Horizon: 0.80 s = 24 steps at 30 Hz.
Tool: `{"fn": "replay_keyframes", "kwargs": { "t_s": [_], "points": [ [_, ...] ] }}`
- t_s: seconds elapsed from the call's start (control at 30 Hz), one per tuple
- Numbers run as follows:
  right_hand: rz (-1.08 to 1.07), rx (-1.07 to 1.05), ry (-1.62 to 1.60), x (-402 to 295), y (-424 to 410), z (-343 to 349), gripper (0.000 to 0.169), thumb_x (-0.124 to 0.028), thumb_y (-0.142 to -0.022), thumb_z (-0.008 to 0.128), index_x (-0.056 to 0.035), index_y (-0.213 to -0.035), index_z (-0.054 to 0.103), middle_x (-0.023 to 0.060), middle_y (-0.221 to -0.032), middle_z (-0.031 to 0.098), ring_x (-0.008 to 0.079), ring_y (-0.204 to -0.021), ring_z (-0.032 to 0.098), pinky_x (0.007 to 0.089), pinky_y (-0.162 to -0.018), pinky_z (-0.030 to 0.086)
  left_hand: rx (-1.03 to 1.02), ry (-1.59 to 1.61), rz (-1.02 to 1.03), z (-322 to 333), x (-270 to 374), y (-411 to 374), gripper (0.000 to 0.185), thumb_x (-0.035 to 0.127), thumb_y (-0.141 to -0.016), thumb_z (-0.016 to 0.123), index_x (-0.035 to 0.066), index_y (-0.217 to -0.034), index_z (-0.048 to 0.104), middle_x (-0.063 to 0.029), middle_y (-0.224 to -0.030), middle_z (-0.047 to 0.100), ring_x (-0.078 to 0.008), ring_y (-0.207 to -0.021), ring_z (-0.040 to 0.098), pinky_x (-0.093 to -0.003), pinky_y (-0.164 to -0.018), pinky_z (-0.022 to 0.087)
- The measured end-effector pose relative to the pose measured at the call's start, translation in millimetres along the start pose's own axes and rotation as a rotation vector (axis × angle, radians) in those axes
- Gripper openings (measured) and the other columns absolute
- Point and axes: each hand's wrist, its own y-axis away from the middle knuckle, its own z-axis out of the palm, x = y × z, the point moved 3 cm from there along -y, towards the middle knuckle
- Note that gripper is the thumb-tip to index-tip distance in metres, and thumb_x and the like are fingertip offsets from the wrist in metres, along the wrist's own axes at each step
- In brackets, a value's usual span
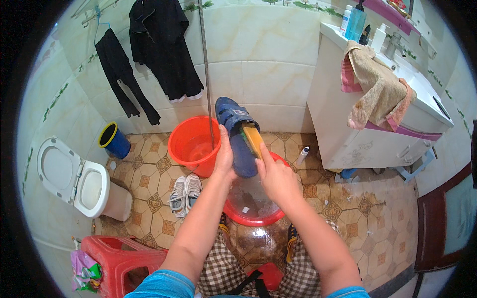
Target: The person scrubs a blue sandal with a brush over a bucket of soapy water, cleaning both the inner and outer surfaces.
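Note:
A blue plastic slide sandal (pixel 244 164) is held by its side in my left hand (pixel 224 158), its strap end pointing away from me. My right hand (pixel 277 177) grips a yellow-backed scrubbing brush (pixel 254 140); its green bristles face the sandal's footbed, and the far end reaches the strap opening. Below both hands is a red basin (pixel 257 222) holding cloudy water, with a small white piece floating in it. A red bucket (pixel 175 147) with water inside stands just left of the sandal. A pair of light sneakers (pixel 185 193) sits on the floor left of the basin.
A toilet (pixel 91 190) and a blue bin (pixel 121 143) stand left, above a red plastic stool (pixel 108 257). A shower hose (pixel 205 56) hangs down to the bucket. At right are a white bottle (pixel 303 154) on the tiles and a washbasin cabinet (pixel 335 111) with a draped towel (pixel 376 85).

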Motion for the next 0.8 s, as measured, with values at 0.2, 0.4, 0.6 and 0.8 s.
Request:
{"fn": "replay_keyframes", "kwargs": {
  "t_s": [0.2,0.4,0.6,0.8],
  "points": [
    [-0.158,-0.008,-0.116,-4.0,23.8,0.5,0.055,-0.038,-0.103,0.046,-0.016,-0.153,0.038,0.0285,-0.083,0.065,0.0448,-0.071,0.068,0.0538,-0.065,0.056,0.007,0.052,0.032,-16.0,22.3,-4.7,0.095,0.087,-0.083,0.037,0.005,-0.125,0.06,-0.0153,-0.108,0.069,-0.0271,-0.094,0.069,-0.0417,-0.085,0.058],
    [-0.254,-0.115,-0.238,-12.2,36.9,-14.4,0.055,-0.037,-0.102,0.048,-0.0178,-0.153,0.038,0.0276,-0.083,0.064,0.0457,-0.069,0.066,0.0537,-0.066,0.055,-0.019,0.17,-0.02,-14.5,40.6,-1.8,0.103,0.093,-0.077,0.036,0.002,-0.123,0.055,-0.0194,-0.099,0.066,-0.0284,-0.087,0.068,-0.0401,-0.079,0.059],
    [-0.206,0.027,-0.206,-4.7,24.8,-6.9,0.053,-0.036,-0.101,0.05,-0.0174,-0.15,0.042,0.0267,-0.079,0.064,0.0451,-0.071,0.066,0.0543,-0.066,0.055,-0.074,0.072,-0.105,-4.0,6.7,-4.2,0.096,0.089,-0.083,0.034,0.003,-0.119,0.057,-0.0168,-0.098,0.067,-0.0272,-0.086,0.069,-0.0405,-0.076,0.06],
    [-0.033,0.183,-0.116,4.6,-5.6,-8.3,0.051,-0.035,-0.1,0.052,-0.0169,-0.148,0.046,0.0262,-0.079,0.065,0.0444,-0.071,0.067,0.0541,-0.066,0.055,-0.159,0.03,-0.187,39.1,-26.4,23.9,0.082,0.08,-0.092,0.027,0.013,-0.129,0.055,-0.0076,-0.117,0.063,-0.021,-0.109,0.063,-0.0382,-0.093,0.054]
  ]
}}
